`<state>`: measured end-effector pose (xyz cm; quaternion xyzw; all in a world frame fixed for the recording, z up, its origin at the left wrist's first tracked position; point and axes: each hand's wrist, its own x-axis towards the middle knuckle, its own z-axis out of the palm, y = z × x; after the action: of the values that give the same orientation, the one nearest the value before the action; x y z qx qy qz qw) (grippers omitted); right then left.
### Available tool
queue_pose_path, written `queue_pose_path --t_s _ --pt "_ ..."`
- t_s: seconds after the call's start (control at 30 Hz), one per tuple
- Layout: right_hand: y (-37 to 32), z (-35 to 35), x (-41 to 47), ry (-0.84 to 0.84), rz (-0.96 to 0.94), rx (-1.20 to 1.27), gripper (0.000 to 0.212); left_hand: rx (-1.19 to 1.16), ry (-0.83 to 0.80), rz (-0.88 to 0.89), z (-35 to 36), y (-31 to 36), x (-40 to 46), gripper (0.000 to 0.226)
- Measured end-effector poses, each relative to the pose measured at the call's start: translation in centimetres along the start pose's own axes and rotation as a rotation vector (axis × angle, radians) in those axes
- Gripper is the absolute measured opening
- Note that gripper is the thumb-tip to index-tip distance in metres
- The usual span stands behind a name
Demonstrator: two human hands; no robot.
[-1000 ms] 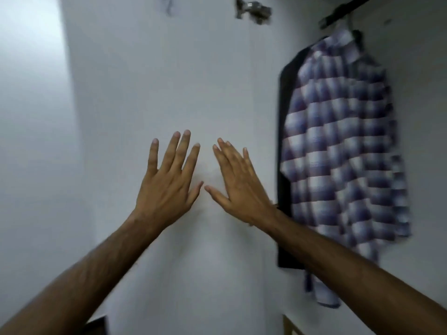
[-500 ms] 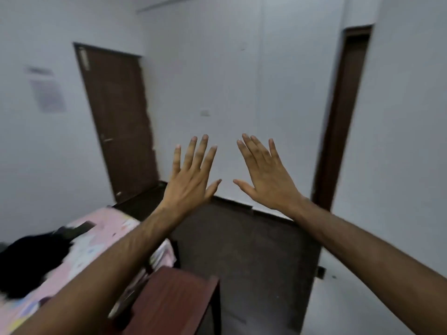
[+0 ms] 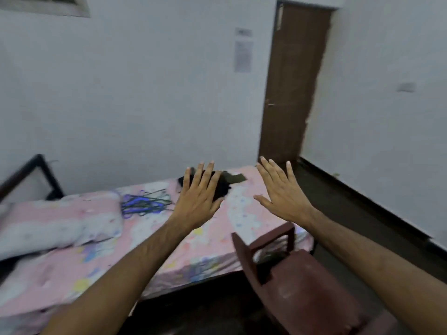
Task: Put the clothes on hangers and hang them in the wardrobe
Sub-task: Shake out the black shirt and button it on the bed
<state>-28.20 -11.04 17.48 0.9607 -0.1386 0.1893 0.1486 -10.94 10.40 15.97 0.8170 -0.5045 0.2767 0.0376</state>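
Note:
A heap of dark clothes [image 3: 226, 183] lies at the far end of a bed with a pink patterned sheet [image 3: 101, 257]. Several thin wire hangers [image 3: 145, 203], blue and dark, lie in a pile on the sheet to the left of the clothes. My left hand [image 3: 198, 197] is raised in the air with fingers spread, partly covering the dark clothes. My right hand [image 3: 281, 192] is raised beside it, fingers spread too. Both hands hold nothing. The wardrobe is out of view.
A dark red wooden chair [image 3: 297, 279] stands close in front of me at the bed's near corner. A pink and white pillow [image 3: 55, 221] lies on the left of the bed. A brown door [image 3: 294, 85] is in the far corner, with dark floor [image 3: 338, 209] to the right.
The view has swung left, from the wardrobe with a checked shirt hanging in it, past the door, to the bed. Both hands stay raised, spread and empty throughout.

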Motion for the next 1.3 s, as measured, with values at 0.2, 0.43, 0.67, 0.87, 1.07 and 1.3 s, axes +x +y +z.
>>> queue_pose_path --t_s 0.2,0.43,0.67,0.87,1.07,1.3 --pt "-11.3 7.9 12.8 -0.079 -0.136 0.097 0.085 0.111 -0.134 -0.143 5.7 -15.2 -2.7 0.071" --pt "-16.0 18.5 22.7 -0.221 -0.171 0.173 0.086 0.157 -0.194 -0.159 13.9 -24.8 -0.4 0.071" --pt "-13.4 33.1 34.2 -0.313 -0.082 0.247 0.088 0.155 -0.264 -0.091 27.6 -31.7 10.4 0.069" --pt "-8.0 43.9 42.7 -0.425 0.08 0.372 0.083 0.108 -0.399 0.029 41.4 -34.5 22.8 0.068" --pt "-2.2 49.1 43.5 -0.478 0.293 0.527 0.078 0.035 -0.522 0.181 49.2 -33.3 31.8 0.07" --pt "-0.6 54.1 42.3 -0.444 0.453 0.673 0.077 -0.11 -0.641 0.222 58.5 -31.6 39.7 0.063"
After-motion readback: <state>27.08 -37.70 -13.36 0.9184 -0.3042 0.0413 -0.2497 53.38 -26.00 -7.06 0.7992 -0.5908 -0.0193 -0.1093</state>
